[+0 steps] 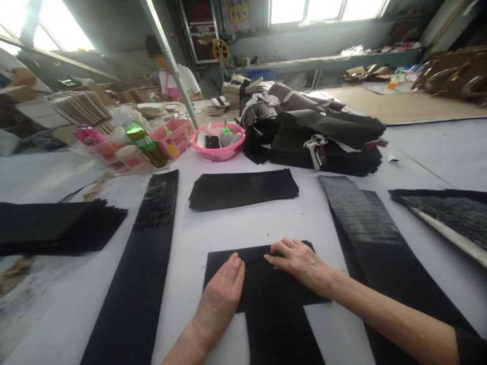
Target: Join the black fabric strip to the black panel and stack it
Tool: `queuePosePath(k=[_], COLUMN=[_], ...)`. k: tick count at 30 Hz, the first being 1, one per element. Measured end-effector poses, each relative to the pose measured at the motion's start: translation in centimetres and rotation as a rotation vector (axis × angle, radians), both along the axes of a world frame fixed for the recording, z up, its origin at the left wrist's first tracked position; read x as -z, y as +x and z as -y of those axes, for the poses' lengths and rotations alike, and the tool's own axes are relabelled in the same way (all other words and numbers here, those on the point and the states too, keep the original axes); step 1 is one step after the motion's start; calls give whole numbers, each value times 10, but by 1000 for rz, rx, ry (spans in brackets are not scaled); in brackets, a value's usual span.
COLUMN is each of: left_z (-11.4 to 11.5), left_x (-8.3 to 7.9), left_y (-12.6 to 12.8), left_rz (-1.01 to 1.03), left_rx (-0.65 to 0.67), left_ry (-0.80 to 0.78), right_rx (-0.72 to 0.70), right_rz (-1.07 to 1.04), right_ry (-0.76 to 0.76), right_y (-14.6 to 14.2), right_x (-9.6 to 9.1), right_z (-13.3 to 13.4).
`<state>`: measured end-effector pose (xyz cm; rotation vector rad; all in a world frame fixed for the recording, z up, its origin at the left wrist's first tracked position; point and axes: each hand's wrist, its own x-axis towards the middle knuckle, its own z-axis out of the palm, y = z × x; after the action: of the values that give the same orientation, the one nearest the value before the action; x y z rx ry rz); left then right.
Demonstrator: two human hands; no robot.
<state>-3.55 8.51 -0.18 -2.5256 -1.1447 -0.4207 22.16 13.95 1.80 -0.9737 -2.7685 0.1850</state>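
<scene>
Tabletop white — overlapping black strips — bright windows beyond.

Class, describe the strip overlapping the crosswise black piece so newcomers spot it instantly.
On the white table, find the left hand and right hand. The strip runs between them toward the viewer, overlapping the crosswise piece. Unlike the left strip and right strip, it shows no shiny patch.
</scene>
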Motion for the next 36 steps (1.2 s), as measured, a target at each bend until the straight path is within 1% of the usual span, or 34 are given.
queuePosePath(k=[5,10,12,15,17,20,23,26,28,32,36], left_z=[2,4,4,6,7,8,8,8,8,9,9], left_x=[0,8,12,18,21,23,23,22,21,18,18], left_y=[1,-1,-1,-2,-3,-3,-4,-5,-5,-6,-8], left_rz=[23,67,104,167,192,218,249,272,295,370,493], left_rx=[-7,-31,-46,-78,-97,-105,-103,-105,-108,-101,-89], left_ry=[33,35,23,-20,-46,-72,-93,-127,-155,-211,-314], right_rx=[58,85,146,287,346,378,358,339,345,404,465], right_rz=[-40,-55,-65,-98,-105,-106,-91,-60,-51,-63,-141], right_ry=[2,-15,-71,-171,-188,-195,-222,-272,-322,-451,-539], right_y=[9,11,13,19,21,15,-1,-17,-23,-23,-17], right_x=[0,0,-2,-7,-13,-22,-29,-31,-30,-26,-23], right_z=[4,8,8,7,7,7,6,1,-4,-13,-10])
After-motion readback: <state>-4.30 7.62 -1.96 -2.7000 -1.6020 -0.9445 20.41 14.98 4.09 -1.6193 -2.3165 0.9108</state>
